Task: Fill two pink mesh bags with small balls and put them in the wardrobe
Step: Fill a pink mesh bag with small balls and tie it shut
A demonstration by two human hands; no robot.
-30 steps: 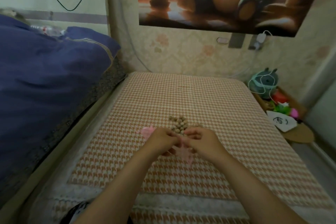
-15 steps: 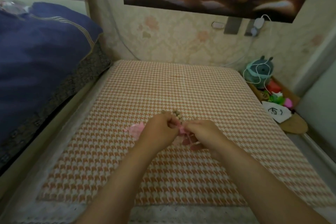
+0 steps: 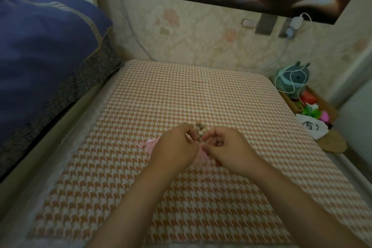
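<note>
A pile of small beige balls (image 3: 200, 129) lies on the orange houndstooth cloth (image 3: 181, 94), mostly hidden behind my hands. One pink mesh bag (image 3: 203, 156) hangs between my hands. My left hand (image 3: 177, 147) and my right hand (image 3: 227, 147) both pinch its top edge, fingers curled, just in front of the balls. A second pink mesh bag (image 3: 148, 144) lies flat on the cloth to the left of my left hand, partly covered by it.
A dark blue quilt (image 3: 44, 46) is heaped on the left. At the right edge sits a wooden tray (image 3: 330, 143) with a teal plush toy (image 3: 293, 80), a white cable and small colourful items. The wallpapered wall with a poster stands behind.
The view has tilted down and closer. My hands have lifted slightly and pulled the bag's top apart near the balls; the bag now hangs between them.
</note>
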